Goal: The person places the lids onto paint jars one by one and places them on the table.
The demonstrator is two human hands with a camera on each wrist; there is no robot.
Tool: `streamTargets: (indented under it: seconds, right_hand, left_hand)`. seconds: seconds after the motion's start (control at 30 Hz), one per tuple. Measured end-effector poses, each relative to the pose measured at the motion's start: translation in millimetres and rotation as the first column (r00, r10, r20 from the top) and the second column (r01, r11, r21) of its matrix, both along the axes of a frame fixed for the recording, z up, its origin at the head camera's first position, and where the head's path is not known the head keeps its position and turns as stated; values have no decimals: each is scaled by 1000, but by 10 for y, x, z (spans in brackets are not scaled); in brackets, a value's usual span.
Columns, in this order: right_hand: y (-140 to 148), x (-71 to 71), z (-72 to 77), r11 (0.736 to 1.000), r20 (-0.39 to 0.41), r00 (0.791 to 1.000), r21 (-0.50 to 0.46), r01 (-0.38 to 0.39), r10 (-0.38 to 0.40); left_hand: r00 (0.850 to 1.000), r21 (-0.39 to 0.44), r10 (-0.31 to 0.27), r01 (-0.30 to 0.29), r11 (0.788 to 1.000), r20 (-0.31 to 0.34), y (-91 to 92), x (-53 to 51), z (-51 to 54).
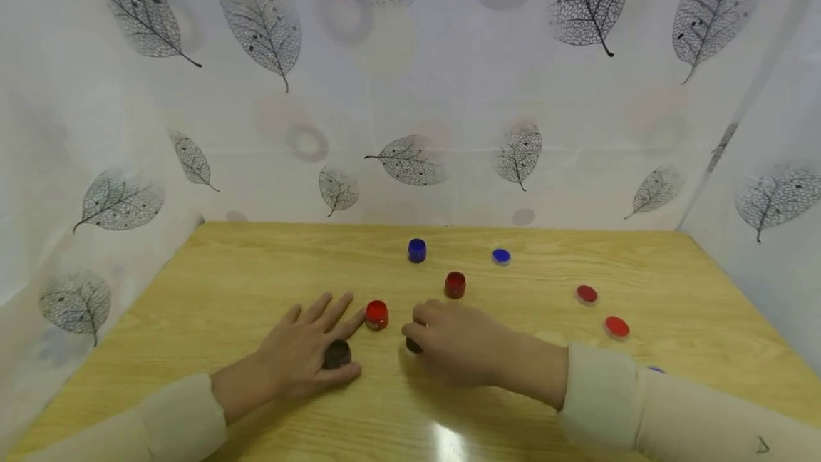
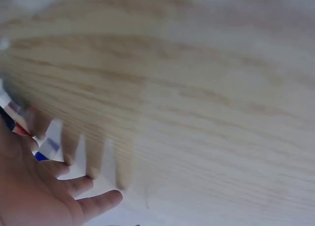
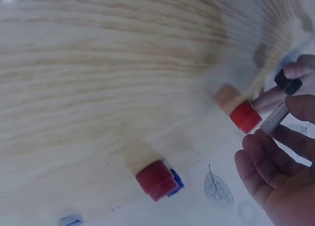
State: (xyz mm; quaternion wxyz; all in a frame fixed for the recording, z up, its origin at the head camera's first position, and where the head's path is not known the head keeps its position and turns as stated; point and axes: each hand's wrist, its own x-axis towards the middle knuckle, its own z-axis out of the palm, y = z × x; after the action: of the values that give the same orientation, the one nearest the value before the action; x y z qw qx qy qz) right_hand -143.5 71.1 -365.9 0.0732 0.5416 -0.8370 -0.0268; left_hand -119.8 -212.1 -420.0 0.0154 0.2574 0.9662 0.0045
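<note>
My left hand lies with its fingers spread over the table. A small open black paint jar stands between its thumb and forefinger; the right wrist view shows the thumb against this jar. The forefinger's tip reaches an open bright red jar. To the right, my right hand pinches a dark round lid between thumb and fingers. In the right wrist view this lid appears edge-on, tilted, with a pale rim. Most of it is hidden in the head view.
A dark red jar and a blue jar stand open farther back. Lids lie to the right: blue, dark red and bright red. A blue edge shows behind the right sleeve. Leaf-patterned cloth surrounds the wooden table.
</note>
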Motion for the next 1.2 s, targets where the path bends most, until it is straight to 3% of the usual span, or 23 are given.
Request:
streamTargets:
  seconds: [0.13,0.3,0.53,0.77,1.0,1.2]
  right_hand:
    - [59,-6,88,994,-28,999,-112,-18,15]
    - [124,-22,196,975,-26,999,-221,-31,26]
    - [211,2,354,962,-2,999,-272,-38,39]
    - [319,56,474,953,-19,999,-302,-37,33]
    - [357,152,556,949,0,996,-303,-83,88]
    - [326,219,581,920,-28,981,-345,-188,190]
  left_hand:
    - [1000,13,16,-16,1000,-13,-13,80,55]
    - [996,22,5,-3,1000,-89,24,165,131]
    - [989,50,18,-11,999,-149,123,263,212]
    - [969,107,-98,124,987,-226,296,326,258]
    - [962,287,-162,223,932,-221,533,299,271]
    - [930,430,-239,343,835,-278,718,262,270]
